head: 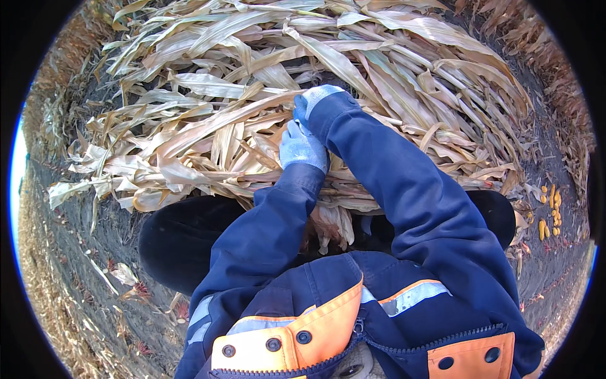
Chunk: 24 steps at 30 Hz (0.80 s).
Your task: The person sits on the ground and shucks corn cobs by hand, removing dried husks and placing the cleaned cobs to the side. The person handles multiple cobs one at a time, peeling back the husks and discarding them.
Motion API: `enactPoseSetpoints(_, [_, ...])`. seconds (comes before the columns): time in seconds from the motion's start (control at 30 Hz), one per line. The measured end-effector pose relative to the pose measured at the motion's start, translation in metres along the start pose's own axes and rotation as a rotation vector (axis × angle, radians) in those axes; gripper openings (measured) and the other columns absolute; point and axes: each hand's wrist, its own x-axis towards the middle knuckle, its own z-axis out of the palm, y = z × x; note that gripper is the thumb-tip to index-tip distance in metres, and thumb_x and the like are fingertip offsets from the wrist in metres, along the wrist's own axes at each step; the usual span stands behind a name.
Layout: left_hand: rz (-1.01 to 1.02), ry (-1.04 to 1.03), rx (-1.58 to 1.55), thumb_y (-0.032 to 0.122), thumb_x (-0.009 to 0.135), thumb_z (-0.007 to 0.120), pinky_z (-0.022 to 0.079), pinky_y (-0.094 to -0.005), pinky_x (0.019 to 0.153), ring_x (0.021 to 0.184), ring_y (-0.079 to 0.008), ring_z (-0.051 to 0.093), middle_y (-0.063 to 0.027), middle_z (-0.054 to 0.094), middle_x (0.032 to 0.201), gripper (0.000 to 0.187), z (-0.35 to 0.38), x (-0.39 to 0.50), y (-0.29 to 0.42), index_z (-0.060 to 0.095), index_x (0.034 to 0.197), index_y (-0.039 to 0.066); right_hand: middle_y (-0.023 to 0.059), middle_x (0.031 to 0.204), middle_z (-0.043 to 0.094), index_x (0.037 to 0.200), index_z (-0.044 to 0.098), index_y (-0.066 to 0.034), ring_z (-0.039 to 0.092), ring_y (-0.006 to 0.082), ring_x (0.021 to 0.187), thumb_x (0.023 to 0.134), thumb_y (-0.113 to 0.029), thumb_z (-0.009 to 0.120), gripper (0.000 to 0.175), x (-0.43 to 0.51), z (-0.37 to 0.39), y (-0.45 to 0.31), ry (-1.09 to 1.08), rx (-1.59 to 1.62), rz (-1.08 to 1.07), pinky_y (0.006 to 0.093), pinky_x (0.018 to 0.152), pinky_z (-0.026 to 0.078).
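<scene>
A heap of dry corn stalks and leaves point(203, 85) lies across the ground before my knees. My left hand point(302, 147), in a pale blue knit glove, is low over its near part with the fingers bent. Just above and touching it is my right hand point(319, 102), gloved alike, its fingers curled down towards the left hand. A long dry corn leaf point(227, 116) runs up to the right hand's fingertips. The gloves and the right sleeve hide whatever is between the fingers.
Several yellow ears of corn point(551, 213) lie on the bare soil point(544, 265) at my right. My dark-clad knees point(189, 241) border the heap's near side. Cut stubble and husk scraps point(125, 275) dot the ground at left. Dry corn plants point(539, 52) line the far right.
</scene>
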Motion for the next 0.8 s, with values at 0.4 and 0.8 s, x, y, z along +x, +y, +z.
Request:
enactPoseSetpoints(0.4, [0.493,-0.01,-0.702,0.033,0.094,0.076,0.05,-0.0393,0.106,0.122,-0.0246,0.064,-0.0146,0.068,0.133,0.051,-0.068,0.086,-0.03,0.065,0.139,0.012,0.0171,0.079,0.073,0.09,0.077,-0.0117,0.071,0.04,0.072,0.1,-0.034,0.057,0.032,-0.069,0.044,-0.008,0.387,0.14,-0.514,0.0491,0.07,0.058])
enactPoseSetpoints(0.8, [-0.12,-0.448,-1.09,0.021,0.087,0.085,0.06,-0.0345,0.087,0.1,-0.0205,0.073,-0.01,0.076,0.11,0.044,-0.044,0.054,-0.047,0.07,0.123,0.002,0.0178,0.081,0.074,0.089,0.076,-0.0048,0.07,0.0297,0.068,0.097,-0.064,0.057,0.062,-0.114,0.097,-0.011,-0.156,0.823,-0.083,0.043,0.069,0.057])
